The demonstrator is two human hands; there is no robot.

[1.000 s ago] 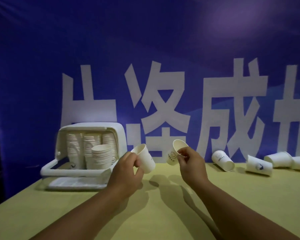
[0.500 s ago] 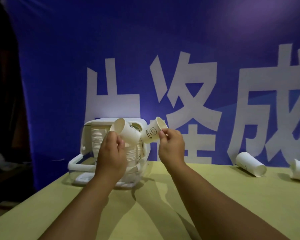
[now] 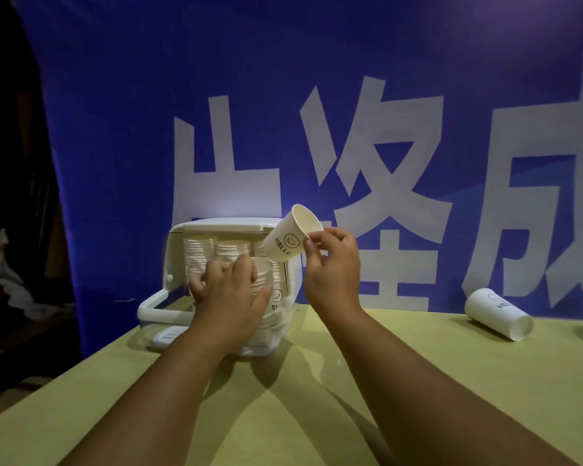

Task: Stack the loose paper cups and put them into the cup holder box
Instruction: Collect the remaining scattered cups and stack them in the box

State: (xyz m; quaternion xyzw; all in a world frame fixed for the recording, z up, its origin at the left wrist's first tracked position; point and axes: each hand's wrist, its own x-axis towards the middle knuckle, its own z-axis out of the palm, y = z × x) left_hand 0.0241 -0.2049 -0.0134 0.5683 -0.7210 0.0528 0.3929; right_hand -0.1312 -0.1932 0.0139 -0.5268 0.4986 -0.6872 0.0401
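Observation:
A white cup holder box (image 3: 196, 227) stands open at the table's far left, with stacks of white paper cups (image 3: 199, 253) inside it. My left hand (image 3: 231, 290) is in the box's opening, wrapped around the short front stack of cups (image 3: 265, 274). My right hand (image 3: 332, 267) holds a white paper cup printed HELLO (image 3: 288, 238) by its rim, tilted, just right of the box's top. Another HELLO cup (image 3: 497, 312) lies on its side on the table at the right.
The yellow-green table (image 3: 317, 398) runs toward me from a blue banner with large white characters (image 3: 350, 129) behind it. The box's lowered front tray (image 3: 155, 309) juts out at the table's left edge. A dark drop lies left of the table.
My left hand has gone down from in front of the box onto the front stack inside it. My right hand has lifted its cup slightly. The view has swung left.

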